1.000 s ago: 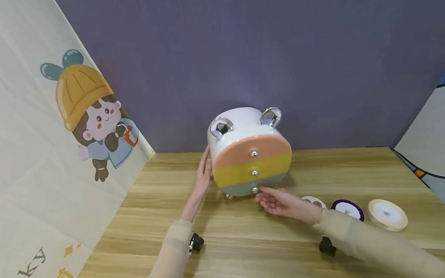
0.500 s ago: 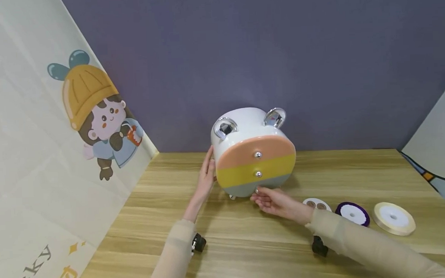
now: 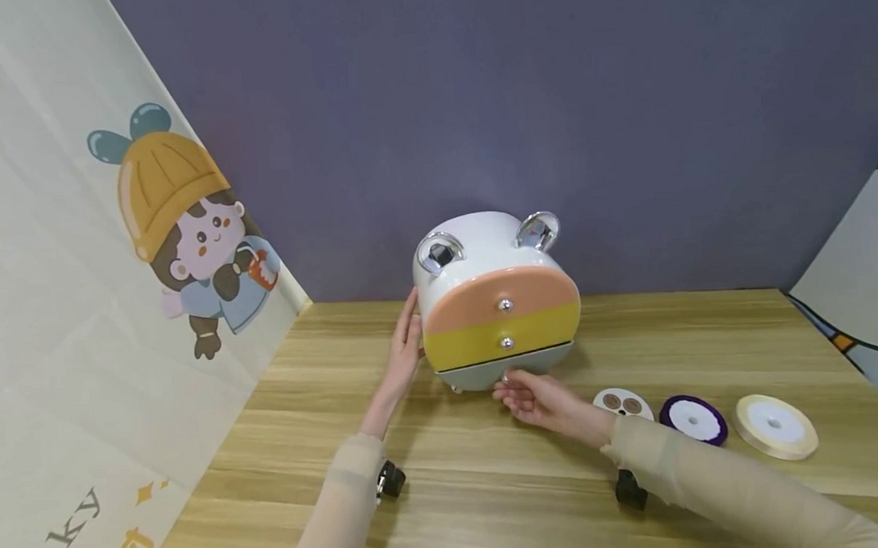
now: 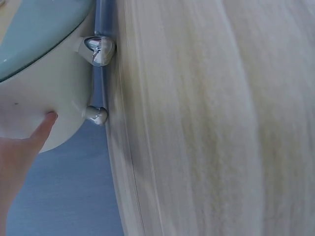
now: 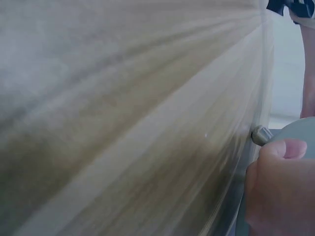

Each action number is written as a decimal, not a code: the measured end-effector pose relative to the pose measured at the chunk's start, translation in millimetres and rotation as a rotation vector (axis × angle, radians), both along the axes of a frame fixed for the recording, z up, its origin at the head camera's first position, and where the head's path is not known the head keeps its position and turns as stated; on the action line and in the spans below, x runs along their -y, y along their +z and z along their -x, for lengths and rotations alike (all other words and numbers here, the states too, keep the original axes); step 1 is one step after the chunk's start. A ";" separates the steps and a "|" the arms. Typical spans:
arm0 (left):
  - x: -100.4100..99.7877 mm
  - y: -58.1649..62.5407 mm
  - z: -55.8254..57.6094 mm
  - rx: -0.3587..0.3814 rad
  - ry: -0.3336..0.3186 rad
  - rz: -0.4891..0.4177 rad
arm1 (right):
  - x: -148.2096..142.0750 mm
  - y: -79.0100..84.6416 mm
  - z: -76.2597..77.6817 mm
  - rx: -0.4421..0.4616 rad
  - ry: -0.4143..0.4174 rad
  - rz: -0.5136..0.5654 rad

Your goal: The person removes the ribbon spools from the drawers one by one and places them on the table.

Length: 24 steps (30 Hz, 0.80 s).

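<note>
A small rounded white cabinet (image 3: 474, 223) with two silver ears stands near the back wall. Its front has an orange, a yellow and a grey-blue drawer, each with a silver knob. The grey-blue bottom drawer (image 3: 473, 377) sticks out slightly, a dark gap along its top edge. My right hand (image 3: 543, 400) pinches that drawer's knob between thumb and curled fingers, which mostly cover it. Against the cabinet's left side rests my left hand (image 3: 404, 349), fingers straight; the left wrist view shows a fingertip (image 4: 49, 118) touching the white wall above the silver feet (image 4: 100, 50).
To the right on the wooden table (image 3: 478, 501) lie a white disc with brown circles (image 3: 623, 402), a purple-edged ribbon spool (image 3: 694, 420) and a cream ribbon spool (image 3: 775, 427). A dark purple wall (image 3: 476, 101) stands behind the cabinet.
The right hand has taken hold of the bottom knob, and the grey-blue drawer has come slightly out toward me. The left hand stays against the cabinet's side.
</note>
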<state>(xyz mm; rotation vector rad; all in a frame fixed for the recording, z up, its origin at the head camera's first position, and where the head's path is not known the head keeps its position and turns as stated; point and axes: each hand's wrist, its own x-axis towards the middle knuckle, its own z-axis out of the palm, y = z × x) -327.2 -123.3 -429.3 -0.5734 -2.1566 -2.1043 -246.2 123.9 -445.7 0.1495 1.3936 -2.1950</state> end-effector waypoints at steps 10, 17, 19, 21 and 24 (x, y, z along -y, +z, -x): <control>0.3 -3.8 1.4 -0.018 0.015 -0.012 | -1.4 0.0 -16.9 0.004 0.017 -0.037; -0.7 -5.6 1.1 -0.012 0.017 -0.003 | -6.2 -2.6 -32.5 0.013 0.035 -0.033; -0.8 -5.6 1.8 -0.009 0.017 -0.001 | -7.4 -3.0 -37.3 0.013 0.041 -0.037; -0.9 -5.4 2.6 -0.008 0.021 -0.001 | -8.0 -3.0 -41.9 0.012 0.047 -0.041; -0.9 -4.0 3.3 -0.017 0.015 -0.006 | -8.7 -2.8 -47.9 0.013 0.054 -0.037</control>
